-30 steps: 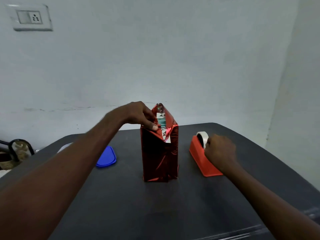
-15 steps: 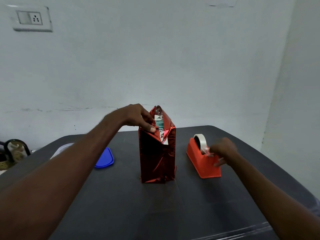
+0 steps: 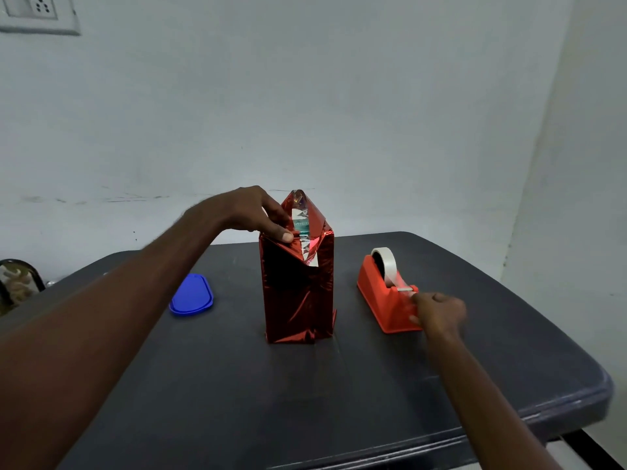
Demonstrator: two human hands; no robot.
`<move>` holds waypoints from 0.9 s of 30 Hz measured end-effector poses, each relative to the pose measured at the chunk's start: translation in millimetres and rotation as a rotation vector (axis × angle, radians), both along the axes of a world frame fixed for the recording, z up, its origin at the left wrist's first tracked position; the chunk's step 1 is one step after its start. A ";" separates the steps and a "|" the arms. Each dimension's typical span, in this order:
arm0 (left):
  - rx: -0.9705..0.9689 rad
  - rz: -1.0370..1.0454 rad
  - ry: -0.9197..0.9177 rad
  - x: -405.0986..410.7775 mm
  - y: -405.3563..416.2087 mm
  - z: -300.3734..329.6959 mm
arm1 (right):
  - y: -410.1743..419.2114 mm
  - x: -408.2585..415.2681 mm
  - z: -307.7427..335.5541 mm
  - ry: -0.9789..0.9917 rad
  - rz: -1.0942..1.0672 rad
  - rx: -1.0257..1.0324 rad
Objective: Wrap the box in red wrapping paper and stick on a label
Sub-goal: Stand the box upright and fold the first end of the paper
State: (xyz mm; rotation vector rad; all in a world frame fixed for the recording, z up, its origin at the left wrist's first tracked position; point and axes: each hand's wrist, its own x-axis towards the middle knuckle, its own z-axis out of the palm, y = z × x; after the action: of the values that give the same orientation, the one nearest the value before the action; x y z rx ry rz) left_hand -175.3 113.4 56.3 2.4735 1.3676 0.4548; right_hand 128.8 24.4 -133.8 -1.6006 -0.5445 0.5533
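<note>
- Upright, the box [image 3: 298,293] stands on its short end at the middle of the table [image 3: 339,401], long axis vertical, wrapped in shiny red paper [image 3: 288,310].
- Its top end is unfinished: the paper rises to a peak pointing straight up, just right of the left hand [image 3: 252,212], and a gap down the near side shows the silver underside and a strip of teal.
- Some writing sits on that teal strip, too small and blurred to read.
- Left hand: fingers curled over the box's top left corner, thumb pressing a folded flap down against the paper.
- Right hand [image 3: 439,312]: at the near end of the dispenser [image 3: 383,300], fingers curled at the cutter where the tape [image 3: 385,264] comes off; motion blur hides whether they pinch the tape end.
- The dispenser is orange-red, well to the right of the box, with no legible marking.
- Below and left of the left hand, a blue lid [image 3: 192,295] lies flat on the table.
</note>
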 end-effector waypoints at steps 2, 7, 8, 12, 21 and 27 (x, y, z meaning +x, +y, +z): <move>-0.006 -0.001 0.001 0.0 -0.6 -0.5 | 2.2 -0.5 -8.7 0.073 -0.011 0.015; -0.010 -0.001 -0.001 -0.4 -0.4 -2.0 | 2.1 -4.3 -16.9 0.286 -0.007 0.127; -0.009 -0.001 0.000 -0.2 0.0 -2.2 | 1.8 -6.8 -17.2 0.330 -0.006 0.146; -0.006 -0.004 0.010 0.3 1.1 -3.0 | 0.9 -17.6 -23.4 0.511 -0.041 0.140; 0.000 -0.016 0.018 1.7 3.6 -8.3 | -13.2 -32.5 9.6 0.358 0.207 0.324; 0.034 -0.027 0.016 7.1 3.2 -12.4 | -22.2 -60.2 86.4 0.053 0.459 0.418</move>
State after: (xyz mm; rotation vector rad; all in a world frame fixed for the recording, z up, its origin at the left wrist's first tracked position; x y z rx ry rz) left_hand -168.2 116.7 43.8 2.5247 1.3421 0.4573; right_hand 68.6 2.3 -47.4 -1.0622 -0.9315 0.7626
